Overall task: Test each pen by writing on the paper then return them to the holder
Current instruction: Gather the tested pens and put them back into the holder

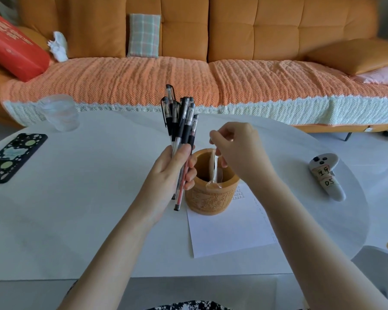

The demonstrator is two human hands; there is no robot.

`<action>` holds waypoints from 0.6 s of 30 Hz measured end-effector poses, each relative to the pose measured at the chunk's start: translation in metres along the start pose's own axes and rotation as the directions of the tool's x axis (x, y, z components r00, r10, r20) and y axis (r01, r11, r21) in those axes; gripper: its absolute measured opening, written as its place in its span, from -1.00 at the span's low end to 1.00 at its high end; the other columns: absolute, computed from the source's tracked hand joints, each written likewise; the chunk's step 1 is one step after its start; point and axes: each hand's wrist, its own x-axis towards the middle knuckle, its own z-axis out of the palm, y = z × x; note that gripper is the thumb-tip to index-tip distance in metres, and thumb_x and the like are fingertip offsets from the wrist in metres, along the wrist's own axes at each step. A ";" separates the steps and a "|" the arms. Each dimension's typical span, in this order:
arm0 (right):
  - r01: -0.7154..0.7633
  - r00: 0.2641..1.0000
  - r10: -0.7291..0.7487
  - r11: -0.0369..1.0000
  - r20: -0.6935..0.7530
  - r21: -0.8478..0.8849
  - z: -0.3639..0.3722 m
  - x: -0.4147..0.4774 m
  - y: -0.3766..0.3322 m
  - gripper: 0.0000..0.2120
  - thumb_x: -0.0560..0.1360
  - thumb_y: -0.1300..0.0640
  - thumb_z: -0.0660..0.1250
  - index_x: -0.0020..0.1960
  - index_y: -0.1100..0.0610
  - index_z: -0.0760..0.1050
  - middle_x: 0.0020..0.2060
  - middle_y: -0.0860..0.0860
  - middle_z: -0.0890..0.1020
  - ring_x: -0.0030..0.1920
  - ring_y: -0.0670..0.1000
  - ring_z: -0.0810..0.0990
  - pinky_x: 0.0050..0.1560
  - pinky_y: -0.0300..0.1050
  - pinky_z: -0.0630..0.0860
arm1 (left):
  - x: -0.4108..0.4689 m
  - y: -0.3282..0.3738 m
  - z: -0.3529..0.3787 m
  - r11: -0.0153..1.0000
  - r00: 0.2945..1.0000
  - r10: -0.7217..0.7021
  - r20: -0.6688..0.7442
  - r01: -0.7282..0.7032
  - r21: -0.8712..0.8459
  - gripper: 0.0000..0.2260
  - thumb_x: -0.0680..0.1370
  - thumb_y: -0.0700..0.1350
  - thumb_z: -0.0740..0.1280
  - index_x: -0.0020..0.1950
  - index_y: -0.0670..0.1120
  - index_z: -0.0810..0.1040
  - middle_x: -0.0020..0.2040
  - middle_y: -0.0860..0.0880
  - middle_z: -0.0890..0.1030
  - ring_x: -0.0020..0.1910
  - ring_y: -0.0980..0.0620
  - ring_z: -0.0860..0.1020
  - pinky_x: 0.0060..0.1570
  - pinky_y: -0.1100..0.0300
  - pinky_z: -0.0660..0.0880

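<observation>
My left hand (169, 173) is shut on a bundle of several pens (181, 121), black-capped with clear barrels and one red one, held upright just left of the holder. The carved wooden holder (211, 198) stands on the far left corner of a white sheet of paper (229, 231). My right hand (238, 148) hovers over the holder's mouth, fingertips pinched on a clear plastic spoon-like thing (215, 173) that reaches down inside the holder to its near rim. Faint small writing shows on the paper right of the holder.
A white table (76, 209) carries a phone in a dark patterned case (11, 157) at the left, a clear plastic cup (59, 113) behind it, and a white controller with taped labels (327, 175) at the right. An orange sofa (188, 63) runs behind.
</observation>
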 end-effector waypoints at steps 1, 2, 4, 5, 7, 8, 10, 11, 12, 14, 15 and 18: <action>0.005 1.000 -0.005 1.000 0.013 -0.003 0.002 -0.002 0.001 -0.79 0.52 0.09 0.31 -0.15 0.25 0.55 -0.34 0.13 0.61 -0.45 -0.04 0.48 -0.36 -0.10 0.50 | 0.000 -0.001 0.000 1.000 1.000 -0.001 0.001 0.001 0.009 -0.81 0.59 -0.06 0.13 0.06 -0.16 0.40 -0.32 0.03 0.41 -0.41 0.12 0.37 -0.46 0.30 0.33; 0.015 0.999 -0.015 1.000 0.037 -0.008 0.006 -0.004 0.001 -0.80 0.50 0.06 0.35 -0.15 0.19 0.55 -0.33 0.06 0.58 -0.42 -0.09 0.44 -0.40 -0.24 0.42 | 0.000 -0.001 0.000 1.000 1.000 -0.002 -0.002 0.002 0.011 -0.81 0.59 -0.06 0.13 0.06 -0.15 0.40 -0.31 0.03 0.41 -0.41 0.12 0.37 -0.45 0.30 0.33; 0.026 0.998 -0.027 0.999 0.054 0.019 0.010 -0.005 -0.001 -0.83 0.47 0.04 0.39 -0.18 0.15 0.57 -0.34 0.02 0.55 -0.41 -0.13 0.41 -0.42 -0.36 0.31 | 0.001 0.000 0.000 1.000 1.000 -0.001 -0.015 0.001 -0.016 -0.81 0.59 -0.05 0.12 0.07 -0.15 0.39 -0.30 0.01 0.40 -0.41 0.12 0.37 -0.45 0.30 0.32; 0.027 0.999 -0.029 0.999 0.030 0.045 0.011 -0.004 -0.002 -0.82 0.47 0.05 0.39 -0.20 0.16 0.58 -0.35 0.03 0.57 -0.41 -0.12 0.42 -0.41 -0.34 0.31 | 0.002 0.000 -0.001 0.999 1.000 -0.001 -0.027 0.000 -0.040 -0.81 0.58 -0.05 0.12 0.07 -0.15 0.38 -0.30 0.01 0.40 -0.42 0.12 0.36 -0.46 0.30 0.31; 0.030 0.999 -0.028 0.996 -0.032 0.084 0.009 -0.002 -0.004 -0.80 0.50 0.06 0.35 -0.18 0.18 0.60 -0.35 0.04 0.60 -0.43 -0.11 0.44 -0.40 -0.31 0.35 | 0.003 0.001 -0.006 0.998 0.999 -0.007 -0.051 0.003 -0.069 -0.81 0.59 -0.06 0.10 0.08 -0.15 0.37 -0.32 0.03 0.42 -0.43 0.13 0.36 -0.47 0.31 0.31; 0.034 0.999 -0.031 0.995 -0.035 0.091 0.008 -0.002 -0.005 -0.79 0.52 0.07 0.32 -0.17 0.19 0.61 -0.35 0.05 0.61 -0.42 -0.10 0.46 -0.39 -0.29 0.37 | 0.003 0.001 -0.010 0.998 0.998 -0.010 -0.066 0.005 -0.064 -0.81 0.60 -0.07 0.10 0.08 -0.15 0.37 -0.33 0.04 0.43 -0.44 0.13 0.37 -0.47 0.32 0.32; 0.038 0.999 -0.037 0.995 -0.012 0.096 0.007 -0.004 -0.005 -0.79 0.52 0.09 0.31 -0.17 0.20 0.61 -0.37 0.05 0.62 -0.38 -0.06 0.51 -0.33 -0.19 0.43 | 0.002 0.002 -0.019 0.999 0.994 0.003 -0.107 -0.006 -0.034 -0.81 0.61 -0.07 0.09 0.08 -0.15 0.39 -0.33 0.05 0.44 -0.44 0.14 0.37 -0.47 0.33 0.33; 0.031 1.000 -0.031 0.993 -0.002 0.110 0.008 -0.007 -0.005 -0.79 0.52 0.10 0.31 -0.18 0.21 0.61 -0.38 0.04 0.61 -0.38 -0.06 0.51 -0.33 -0.18 0.42 | 0.002 0.002 -0.024 1.000 0.991 0.013 -0.131 -0.016 -0.019 -0.81 0.62 -0.07 0.09 0.08 -0.15 0.40 -0.33 0.06 0.44 -0.44 0.14 0.37 -0.48 0.33 0.34; 0.026 1.000 -0.026 0.991 -0.002 0.129 0.009 -0.009 -0.006 -0.79 0.52 0.10 0.31 -0.18 0.22 0.61 -0.40 0.03 0.59 -0.39 -0.07 0.49 -0.34 -0.22 0.40 | 0.001 0.003 -0.029 1.000 0.987 0.022 -0.159 -0.024 -0.008 -0.82 0.62 -0.08 0.09 0.07 -0.14 0.41 -0.33 0.06 0.44 -0.44 0.14 0.37 -0.48 0.33 0.34; 0.046 0.999 -0.044 0.990 -0.014 0.136 0.012 -0.013 -0.013 -0.79 0.53 0.11 0.30 -0.18 0.22 0.59 -0.41 0.04 0.58 -0.41 -0.09 0.46 -0.37 -0.28 0.35 | -0.001 0.004 -0.041 0.999 0.975 0.036 -0.221 -0.034 0.010 -0.84 0.62 -0.09 0.10 0.04 -0.14 0.41 -0.32 0.04 0.43 -0.45 0.13 0.37 -0.49 0.33 0.33; 0.068 0.998 -0.065 0.989 -0.023 0.135 0.015 -0.015 -0.019 -0.79 0.53 0.11 0.29 -0.17 0.22 0.59 -0.40 0.05 0.59 -0.40 -0.08 0.48 -0.36 -0.26 0.36 | -0.002 0.005 -0.047 0.999 0.965 0.039 -0.258 -0.034 0.021 -0.85 0.62 -0.10 0.10 0.03 -0.14 0.41 -0.32 0.03 0.42 -0.46 0.13 0.37 -0.50 0.33 0.33; 0.141 0.990 -0.142 0.989 0.022 0.053 0.037 -0.020 -0.039 -0.80 0.56 0.16 0.23 -0.12 0.25 0.55 -0.31 0.12 0.62 -0.29 0.07 0.54 -0.26 -0.04 0.42 | -0.007 0.002 -0.065 0.999 0.934 0.024 -0.356 -0.007 0.050 -0.86 0.62 -0.09 0.12 -0.02 -0.10 0.43 -0.30 0.01 0.41 -0.47 0.13 0.37 -0.52 0.33 0.32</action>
